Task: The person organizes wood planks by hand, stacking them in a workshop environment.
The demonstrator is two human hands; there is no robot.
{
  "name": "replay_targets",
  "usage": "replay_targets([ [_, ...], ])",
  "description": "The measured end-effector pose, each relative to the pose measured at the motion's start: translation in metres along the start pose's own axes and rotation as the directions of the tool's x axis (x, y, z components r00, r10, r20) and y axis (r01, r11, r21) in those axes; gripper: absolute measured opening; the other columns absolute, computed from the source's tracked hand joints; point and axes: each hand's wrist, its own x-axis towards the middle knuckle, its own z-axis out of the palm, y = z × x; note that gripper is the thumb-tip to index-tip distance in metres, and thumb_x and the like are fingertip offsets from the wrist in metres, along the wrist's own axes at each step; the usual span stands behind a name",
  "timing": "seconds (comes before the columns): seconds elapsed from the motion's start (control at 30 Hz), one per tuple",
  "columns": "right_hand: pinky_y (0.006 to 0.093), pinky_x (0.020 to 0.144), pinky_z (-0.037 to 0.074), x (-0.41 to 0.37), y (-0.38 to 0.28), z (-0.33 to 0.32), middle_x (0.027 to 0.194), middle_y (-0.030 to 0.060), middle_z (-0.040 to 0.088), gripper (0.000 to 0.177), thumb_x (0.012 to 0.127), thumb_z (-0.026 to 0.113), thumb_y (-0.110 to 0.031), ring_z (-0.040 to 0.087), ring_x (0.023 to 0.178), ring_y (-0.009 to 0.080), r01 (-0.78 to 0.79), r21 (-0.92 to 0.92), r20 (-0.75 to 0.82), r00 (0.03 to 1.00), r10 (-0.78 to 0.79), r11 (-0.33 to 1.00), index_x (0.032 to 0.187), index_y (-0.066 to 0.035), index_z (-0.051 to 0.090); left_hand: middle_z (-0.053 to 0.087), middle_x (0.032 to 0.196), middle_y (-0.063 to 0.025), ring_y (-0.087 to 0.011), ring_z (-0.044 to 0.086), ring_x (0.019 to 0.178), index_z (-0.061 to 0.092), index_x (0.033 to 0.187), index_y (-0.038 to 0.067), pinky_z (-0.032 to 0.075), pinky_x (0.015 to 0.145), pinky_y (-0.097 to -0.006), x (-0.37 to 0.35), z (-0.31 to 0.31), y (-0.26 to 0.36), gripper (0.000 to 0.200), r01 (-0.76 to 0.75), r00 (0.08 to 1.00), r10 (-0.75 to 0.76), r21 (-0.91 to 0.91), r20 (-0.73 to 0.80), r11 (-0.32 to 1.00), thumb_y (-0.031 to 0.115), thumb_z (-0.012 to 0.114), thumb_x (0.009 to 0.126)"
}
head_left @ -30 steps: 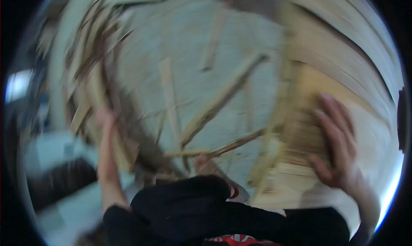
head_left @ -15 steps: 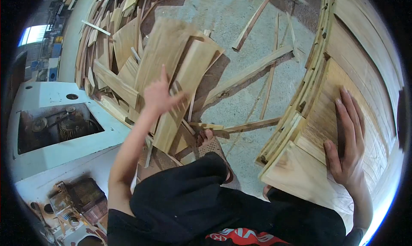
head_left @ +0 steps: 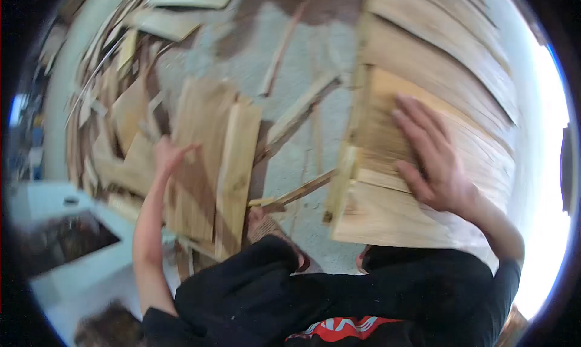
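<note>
My left hand is over the left edge of a wide wooden board, its thumb stretched out across the board; whether it grips the edge is blurred. Beside that board lies a narrower pale board. My right hand rests with fingers spread on the stacked boards at the right, palm down, holding nothing. Darker grain shows on the board under its fingertips.
A pile of offcuts fills the left side. Thin wood strips lie on the concrete floor. At the lower left stands a pale machine housing with an opening. My foot is near the boards.
The view has turned, so the stack appears further left. My left hand has moved from above the boards to the wide board's left edge. The two boards now lie more upright in view.
</note>
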Motion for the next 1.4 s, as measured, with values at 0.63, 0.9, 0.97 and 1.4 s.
replay_targets([
  [0.63,0.0623,0.122,0.027,0.026,-0.032,-0.022,0.16,0.0218,0.038,0.067,0.089,0.064,-0.031,0.029,0.152,0.0376,0.244,-0.655,-0.32,0.768,-0.554,0.716,0.153,-0.023,0.044,0.075,0.093,-0.0174,-0.0212,0.071,0.081,0.073,0.107,-0.004,0.054,0.076,-0.0358,-0.143,-0.209,0.405,0.037,-0.871,0.49,0.846,-0.069,-0.213,0.487,0.029,0.078,0.091],
  [0.9,0.0479,0.103,0.056,-0.082,0.026,-0.055,0.136,0.0237,0.062,0.051,0.095,0.061,-0.016,0.065,0.122,0.0367,-0.211,-0.775,-0.395,0.897,-0.197,0.595,0.146,-0.017,0.056,0.06,0.136,-0.0169,-0.0243,0.057,0.126,0.057,0.14,0.002,0.046,0.103,-0.0394,-0.171,-0.143,0.529,0.073,-0.958,0.013,0.994,-0.282,0.113,0.044,0.051,0.075,0.089],
  [0.97,0.0458,0.102,0.058,-0.116,0.032,-0.058,0.135,0.0224,0.063,0.051,0.096,0.062,-0.012,0.067,0.119,0.0348,-0.256,-0.623,-0.375,0.927,0.004,0.739,0.146,-0.017,0.056,0.041,0.156,-0.0197,-0.032,0.039,0.146,0.046,0.15,0.004,0.033,0.117,-0.0447,-0.154,-0.124,0.502,0.097,-0.98,-0.172,0.98,0.086,0.102,-0.181,0.065,0.075,0.082],
  [1.4,0.0516,0.121,0.035,-0.183,0.118,-0.052,0.162,0.0108,0.039,0.101,0.07,0.079,-0.063,0.036,0.148,0.0358,-0.369,-0.33,-0.189,0.928,0.323,0.869,0.154,-0.02,0.045,0.0,0.169,-0.0288,-0.0351,-0.001,0.159,0.01,0.161,-0.005,0.007,0.127,-0.0471,-0.142,-0.023,0.431,0.12,-0.763,0.451,0.888,-0.553,-0.086,0.334,0.055,0.08,0.083],
])
